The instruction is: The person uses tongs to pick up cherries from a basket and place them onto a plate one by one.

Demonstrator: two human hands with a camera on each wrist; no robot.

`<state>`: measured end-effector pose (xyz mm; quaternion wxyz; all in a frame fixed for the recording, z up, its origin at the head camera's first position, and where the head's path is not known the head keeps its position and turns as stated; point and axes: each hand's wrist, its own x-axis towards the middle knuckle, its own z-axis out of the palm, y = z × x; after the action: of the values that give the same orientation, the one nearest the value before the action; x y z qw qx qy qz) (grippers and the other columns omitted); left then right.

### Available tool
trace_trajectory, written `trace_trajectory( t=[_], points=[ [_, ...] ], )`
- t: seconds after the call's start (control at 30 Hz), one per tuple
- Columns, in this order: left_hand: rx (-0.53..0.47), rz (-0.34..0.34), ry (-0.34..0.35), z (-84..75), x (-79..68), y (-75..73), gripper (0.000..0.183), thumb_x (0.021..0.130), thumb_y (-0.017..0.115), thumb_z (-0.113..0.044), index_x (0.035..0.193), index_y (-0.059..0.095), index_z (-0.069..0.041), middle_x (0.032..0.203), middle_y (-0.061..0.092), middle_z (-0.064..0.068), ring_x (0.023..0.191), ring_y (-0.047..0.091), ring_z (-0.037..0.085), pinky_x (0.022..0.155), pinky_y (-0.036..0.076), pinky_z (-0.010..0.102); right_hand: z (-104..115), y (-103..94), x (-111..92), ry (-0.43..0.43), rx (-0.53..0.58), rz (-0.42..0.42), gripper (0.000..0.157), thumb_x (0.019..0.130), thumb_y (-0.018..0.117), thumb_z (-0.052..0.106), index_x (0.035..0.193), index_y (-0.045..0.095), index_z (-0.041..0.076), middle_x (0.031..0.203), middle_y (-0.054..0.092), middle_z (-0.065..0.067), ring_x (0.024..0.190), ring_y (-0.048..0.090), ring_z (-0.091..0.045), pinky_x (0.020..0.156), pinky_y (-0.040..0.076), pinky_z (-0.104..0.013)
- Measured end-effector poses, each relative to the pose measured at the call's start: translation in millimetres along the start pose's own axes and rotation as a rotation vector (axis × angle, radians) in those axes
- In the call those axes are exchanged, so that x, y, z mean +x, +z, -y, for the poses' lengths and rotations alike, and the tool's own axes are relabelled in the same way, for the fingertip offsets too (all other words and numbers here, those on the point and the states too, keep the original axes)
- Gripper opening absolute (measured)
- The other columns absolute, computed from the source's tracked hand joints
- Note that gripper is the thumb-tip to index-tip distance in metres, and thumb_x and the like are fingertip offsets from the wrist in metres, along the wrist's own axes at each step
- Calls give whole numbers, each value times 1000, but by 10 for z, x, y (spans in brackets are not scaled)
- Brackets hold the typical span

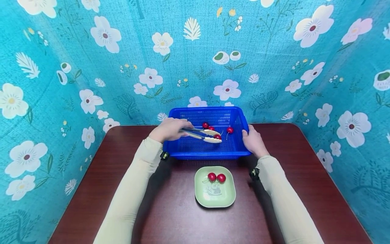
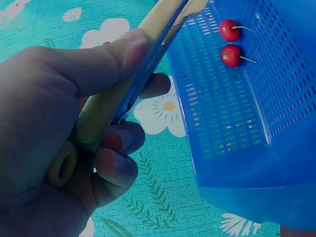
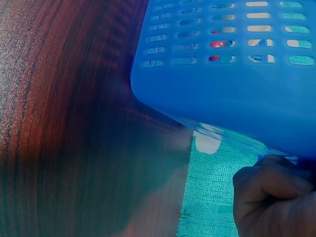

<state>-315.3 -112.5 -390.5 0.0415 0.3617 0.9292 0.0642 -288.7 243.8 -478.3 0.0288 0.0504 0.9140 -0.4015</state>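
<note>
My left hand (image 1: 173,129) grips a pair of food tongs (image 1: 211,140) with cream tips and handles. The tips reach into a blue plastic basket (image 1: 210,155) and lie on either side of a red cherry (image 1: 217,137). In the left wrist view, thumb and fingers wrap the tongs' handle (image 2: 159,20), while two stemmed cherries (image 2: 230,55) lie in the basket beyond. My right hand (image 1: 254,141) holds the basket's right rim; its curled fingers also show in the right wrist view, beside the slotted blue wall (image 3: 222,94). More cherries (image 1: 230,130) lie toward the basket's back.
A pale green square plate (image 1: 202,197) stands in front of the basket, with two cherries (image 1: 221,178) on it. Both rest on a dark reddish-brown table (image 1: 170,210). A turquoise flowered cloth (image 1: 189,61) hangs close behind the basket and along both sides.
</note>
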Motion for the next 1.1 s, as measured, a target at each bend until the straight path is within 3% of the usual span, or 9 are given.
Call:
trace_trajectory(
  t=[0.23, 0.43, 0.67, 1.1],
  points=[
    [-60, -45, 1, -2, -123, -1, 38, 102, 66, -31, 139, 66, -20, 131, 69, 3, 113, 69, 25, 97, 55, 46, -8, 5, -1, -3, -5, 4, 57, 113, 34, 27, 161, 22, -2, 153, 45, -34, 131, 54, -53, 108, 42, -67],
    [-35, -120, 16, 14, -255, 32, 39, 104, 63, -35, 141, 63, -24, 125, 70, 1, 94, 68, 21, 81, 56, 39, 9, 9, -1, 1, 2, 7, 57, 113, 35, 27, 161, 22, -2, 153, 45, -33, 132, 54, -53, 108, 42, -67],
    [-10, -179, 38, -18, -412, 16, 38, 104, 62, -36, 140, 64, -24, 117, 70, -1, 83, 64, 17, 71, 52, 34, 14, -5, -13, -4, -14, -2, 57, 113, 34, 26, 160, 23, -3, 152, 45, -34, 132, 54, -53, 109, 42, -67],
    [-56, -238, 102, -47, -609, 43, 39, 104, 63, -36, 141, 63, -23, 114, 69, -1, 65, 52, 11, 56, 39, 28, -6, 9, 5, -5, -3, -3, 56, 113, 34, 27, 160, 24, -2, 151, 46, -34, 130, 55, -53, 107, 43, -67]
  ],
)
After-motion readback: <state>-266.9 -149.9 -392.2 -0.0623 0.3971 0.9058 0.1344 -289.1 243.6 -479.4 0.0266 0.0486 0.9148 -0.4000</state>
